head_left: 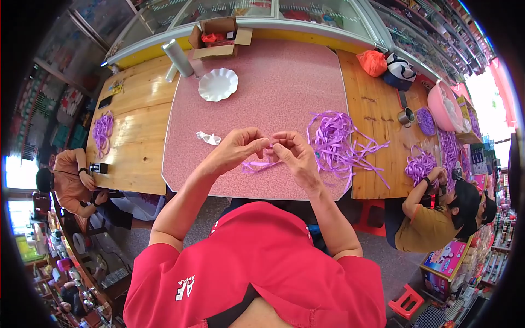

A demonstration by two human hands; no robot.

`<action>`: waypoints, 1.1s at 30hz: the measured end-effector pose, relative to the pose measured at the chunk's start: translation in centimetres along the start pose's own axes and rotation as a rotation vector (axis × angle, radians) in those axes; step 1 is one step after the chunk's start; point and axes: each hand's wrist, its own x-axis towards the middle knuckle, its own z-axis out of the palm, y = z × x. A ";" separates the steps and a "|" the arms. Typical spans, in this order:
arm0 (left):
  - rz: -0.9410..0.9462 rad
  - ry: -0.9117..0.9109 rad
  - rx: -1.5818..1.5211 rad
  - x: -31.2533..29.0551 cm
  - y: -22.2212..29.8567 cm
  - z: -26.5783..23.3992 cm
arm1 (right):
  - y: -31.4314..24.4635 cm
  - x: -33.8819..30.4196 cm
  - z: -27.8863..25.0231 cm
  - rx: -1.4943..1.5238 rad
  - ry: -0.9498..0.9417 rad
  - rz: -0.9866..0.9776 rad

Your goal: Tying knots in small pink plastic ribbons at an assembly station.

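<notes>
Over the pink speckled table mat point(262, 82), my left hand point(244, 146) and my right hand point(296, 153) meet fingertip to fingertip. Both are closed in a pinch on a thin purple ribbon point(259, 166), part of which hangs or lies just below the fingers. The exact spot between my fingertips is small and partly hidden. Right beside my right hand lies a big tangled heap of purple ribbons point(334, 141), with loose ends trailing to the right. A small crumpled white wrapper point(208, 138) lies left of my left hand.
A white scalloped plate point(218, 85), a silvery cylinder point(178, 58) and an open cardboard box point(219, 38) stand at the back. At right, a person point(432, 218) handles purple ribbons near a metal mug point(406, 117) and a pink basin point(444, 106). Another person point(71, 177) sits at left.
</notes>
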 end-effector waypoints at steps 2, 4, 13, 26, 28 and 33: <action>0.012 0.012 0.011 0.1 -0.1 0.1 | 0.0 -0.1 -0.2 -0.082 -0.021 -0.009; 0.036 0.015 0.018 0.2 -0.5 0.1 | 0.0 -0.2 0.0 -0.213 0.034 -0.060; 0.006 0.019 0.122 0.2 0.0 0.6 | -2.0 -0.6 0.8 -0.668 0.164 -0.446; 0.648 0.230 0.710 0.4 0.0 1.7 | -2.7 -0.6 -0.2 -0.797 0.173 -0.500; 0.684 0.233 0.786 0.5 -0.1 1.6 | -2.7 -0.6 -0.2 -0.807 0.164 -0.502; 0.597 0.221 0.784 0.5 0.6 1.9 | -2.8 -0.5 -0.7 -0.848 0.142 -0.511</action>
